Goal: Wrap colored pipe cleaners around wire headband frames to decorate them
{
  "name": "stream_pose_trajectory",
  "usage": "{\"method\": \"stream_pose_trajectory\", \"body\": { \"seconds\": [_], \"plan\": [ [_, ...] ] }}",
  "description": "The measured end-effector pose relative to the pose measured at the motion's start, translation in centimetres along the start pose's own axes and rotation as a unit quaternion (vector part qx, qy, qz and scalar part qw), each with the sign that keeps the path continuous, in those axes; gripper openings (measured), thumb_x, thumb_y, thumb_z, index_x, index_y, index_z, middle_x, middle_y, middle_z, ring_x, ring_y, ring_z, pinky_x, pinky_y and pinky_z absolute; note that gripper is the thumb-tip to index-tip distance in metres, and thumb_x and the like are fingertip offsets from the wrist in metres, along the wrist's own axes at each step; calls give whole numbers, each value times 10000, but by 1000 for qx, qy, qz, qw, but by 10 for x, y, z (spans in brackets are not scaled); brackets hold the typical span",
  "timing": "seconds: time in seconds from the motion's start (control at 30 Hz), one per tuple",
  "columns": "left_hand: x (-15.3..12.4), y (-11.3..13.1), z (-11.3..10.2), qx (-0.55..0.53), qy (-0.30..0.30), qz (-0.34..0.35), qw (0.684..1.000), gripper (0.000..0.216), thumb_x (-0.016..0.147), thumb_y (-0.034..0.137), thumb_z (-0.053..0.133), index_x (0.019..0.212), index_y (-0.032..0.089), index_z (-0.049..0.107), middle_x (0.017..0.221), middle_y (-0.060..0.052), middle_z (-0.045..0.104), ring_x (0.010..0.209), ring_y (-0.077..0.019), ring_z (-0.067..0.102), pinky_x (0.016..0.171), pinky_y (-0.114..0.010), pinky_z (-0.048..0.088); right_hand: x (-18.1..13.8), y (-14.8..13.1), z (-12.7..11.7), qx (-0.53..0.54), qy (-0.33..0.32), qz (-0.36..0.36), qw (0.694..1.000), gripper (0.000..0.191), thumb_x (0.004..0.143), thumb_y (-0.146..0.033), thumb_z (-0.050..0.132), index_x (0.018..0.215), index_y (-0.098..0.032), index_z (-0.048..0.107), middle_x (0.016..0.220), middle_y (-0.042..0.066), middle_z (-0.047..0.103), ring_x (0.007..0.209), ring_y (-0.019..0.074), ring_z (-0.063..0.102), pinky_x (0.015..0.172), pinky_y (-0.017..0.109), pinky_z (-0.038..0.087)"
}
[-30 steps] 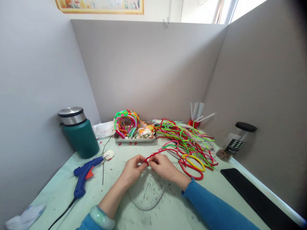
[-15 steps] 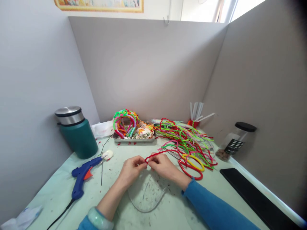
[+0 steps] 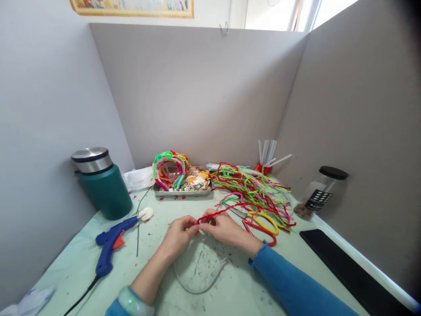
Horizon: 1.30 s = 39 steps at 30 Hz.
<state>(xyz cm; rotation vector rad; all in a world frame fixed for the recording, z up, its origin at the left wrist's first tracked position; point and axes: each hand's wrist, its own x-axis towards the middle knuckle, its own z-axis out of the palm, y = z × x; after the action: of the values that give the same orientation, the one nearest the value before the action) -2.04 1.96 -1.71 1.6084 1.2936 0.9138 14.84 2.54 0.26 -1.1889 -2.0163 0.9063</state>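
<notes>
My left hand [image 3: 179, 233] and my right hand [image 3: 222, 226] meet low over the middle of the table, fingertips nearly touching. Both are closed in a pinch on a red pipe cleaner [image 3: 226, 209], which runs from my left fingertips across my right hand toward the pile behind. Below the hands a pale headband [image 3: 199, 292] lies curved on the table, its upper left part hidden by my left arm. Red-and-yellow-handled scissors [image 3: 263, 224] rest to the right of my right hand, blades partly under pipe cleaners.
A blue glue gun [image 3: 112, 245] lies left, its tip by a white disc [image 3: 147, 213]. Behind it stands a green flask [image 3: 105, 188]. A metal tray [image 3: 184, 193] holds colourful headbands; a pipe cleaner pile [image 3: 253, 184] lies beside it. A jar [image 3: 319, 195] and black bar [image 3: 348, 267] are right.
My right hand has shifted slightly left, its fingers now curled more around the red pipe cleaner. The whole view has drifted a little. Both hands keep their pinch.
</notes>
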Motion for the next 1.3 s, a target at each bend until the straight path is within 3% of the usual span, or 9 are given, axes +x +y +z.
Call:
{"method": "stream_pose_trajectory", "body": {
  "seconds": [0.13,0.27,0.53,0.73,0.83,1.03,1.2,1.3],
  "plan": [
    [0,-1,1,9,-7,-8,1000,218,717,348,544,713,138,604,605,-7,625,556,-124,491,543,-220,337,1,-4,-3,51,49,-68,995,159,807,-248,518,850,-160,644,836,21,652,784,141,572,693,227,413],
    [-1,0,2,36,-8,-17,999,230,713,345,522,680,138,616,582,-4,615,519,-115,448,519,-220,313,4,-1,2,55,65,-94,992,216,828,-226,500,729,-134,669,756,31,660,720,136,587,665,219,415],
    [-5,9,-1,98,-15,-27,995,319,727,388,487,581,144,633,506,9,556,466,-104,375,481,-222,261,-2,-8,3,18,93,-126,987,224,829,-208,525,690,-134,684,731,51,671,705,136,604,681,223,420],
    [-7,11,-5,80,0,-23,997,322,718,395,501,586,144,653,481,16,521,460,-101,344,474,-221,243,-8,-15,0,-6,38,-177,983,259,860,-231,497,702,-169,693,735,40,671,729,139,602,725,237,426],
    [-9,15,-5,26,-17,-57,998,300,696,394,534,627,131,661,492,24,518,448,-86,310,455,-218,220,-9,-14,-4,-27,-1,-196,980,226,858,-256,506,763,-184,698,777,41,681,771,150,598,744,253,429],
    [-11,22,-7,-14,-4,-103,995,270,668,366,576,674,118,683,479,39,506,447,-75,312,447,-212,215,-8,-9,-9,-125,-71,-283,948,159,824,-243,547,897,-207,683,870,46,681,810,172,550,761,292,404],
    [-10,23,-8,-24,-1,-125,992,322,654,424,603,661,110,671,431,60,439,418,-63,260,431,-218,189,-7,-8,-12,-178,-90,-322,925,187,817,-165,517,931,-199,662,874,60,656,820,175,527,755,296,396],
    [-10,21,-8,-35,-3,-124,992,346,639,446,622,705,110,676,436,73,422,412,-57,238,431,-223,183,-8,-8,-12,-156,-79,-315,933,234,825,-122,489,996,-202,628,926,65,634,877,174,527,784,295,395]
  ]
}}
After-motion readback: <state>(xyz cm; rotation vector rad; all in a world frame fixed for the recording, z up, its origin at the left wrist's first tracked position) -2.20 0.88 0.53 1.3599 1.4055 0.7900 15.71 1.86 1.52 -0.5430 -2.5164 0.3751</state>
